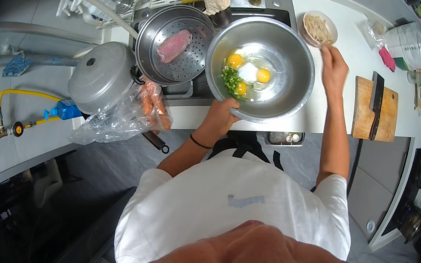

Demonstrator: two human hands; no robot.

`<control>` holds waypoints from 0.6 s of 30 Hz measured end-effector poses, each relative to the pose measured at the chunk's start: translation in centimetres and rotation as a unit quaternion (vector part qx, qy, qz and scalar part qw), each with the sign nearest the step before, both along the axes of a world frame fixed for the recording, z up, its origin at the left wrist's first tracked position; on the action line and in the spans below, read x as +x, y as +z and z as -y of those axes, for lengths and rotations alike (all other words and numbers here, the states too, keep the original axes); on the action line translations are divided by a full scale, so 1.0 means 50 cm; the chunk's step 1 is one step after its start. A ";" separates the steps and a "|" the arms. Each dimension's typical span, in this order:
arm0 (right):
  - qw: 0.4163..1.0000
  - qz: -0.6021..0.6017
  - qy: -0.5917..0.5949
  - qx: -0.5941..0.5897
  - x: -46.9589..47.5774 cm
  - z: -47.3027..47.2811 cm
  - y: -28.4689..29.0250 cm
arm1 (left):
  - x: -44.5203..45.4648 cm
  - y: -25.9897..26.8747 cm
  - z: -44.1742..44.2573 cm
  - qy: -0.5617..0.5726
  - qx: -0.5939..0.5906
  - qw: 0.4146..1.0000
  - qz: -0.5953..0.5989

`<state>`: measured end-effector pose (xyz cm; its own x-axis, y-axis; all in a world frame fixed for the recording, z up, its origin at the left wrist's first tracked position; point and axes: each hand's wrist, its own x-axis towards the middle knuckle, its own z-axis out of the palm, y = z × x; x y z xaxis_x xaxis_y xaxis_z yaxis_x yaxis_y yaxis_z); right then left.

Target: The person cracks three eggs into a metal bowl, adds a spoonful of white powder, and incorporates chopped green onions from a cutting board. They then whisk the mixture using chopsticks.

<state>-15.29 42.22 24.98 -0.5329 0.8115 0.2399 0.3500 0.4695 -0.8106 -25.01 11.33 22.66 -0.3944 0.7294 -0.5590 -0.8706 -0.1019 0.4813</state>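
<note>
My left hand (219, 116) grips the near rim of a large stainless steel mixing bowl (288, 90), thumb over the edge. Inside lie three raw egg yolks (263, 75) in clear egg white, chopped green onion (230, 78) and a white patch (248, 72), perhaps a powder or glare. My right hand (335, 66) pinches the near rim of a small pale bowl (305, 34) on the counter, right of the mixing bowl. That small bowl holds pale thin strips of food (319, 29). The fingertips there are partly blurred.
Left of the mixing bowl, a perforated steamer pan (147, 46) holds raw meat (174, 46). A lidded pot (100, 74) and bagged carrots (154, 100) stand nearer left. A cleaver (376, 103) lies on a wooden cutting board (360, 109) at right.
</note>
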 end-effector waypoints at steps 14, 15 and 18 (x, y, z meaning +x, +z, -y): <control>0.932 -0.039 0.358 -0.047 -0.408 0.173 0.099 | -0.023 0.018 -0.012 0.050 -0.122 0.991 0.002; 0.931 -0.027 0.362 -0.043 -0.408 0.159 0.100 | -0.026 0.021 -0.019 0.058 -0.115 0.992 0.003; 0.928 0.004 0.361 -0.093 -0.385 0.087 0.111 | -0.033 0.030 -0.037 0.049 -0.124 0.991 -0.023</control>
<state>-34.55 37.88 30.53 -0.9546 0.2703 0.1253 0.0051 0.4354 -0.9002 -26.66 13.18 24.18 -0.4865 0.5289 -0.6954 -0.8386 -0.0593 0.5416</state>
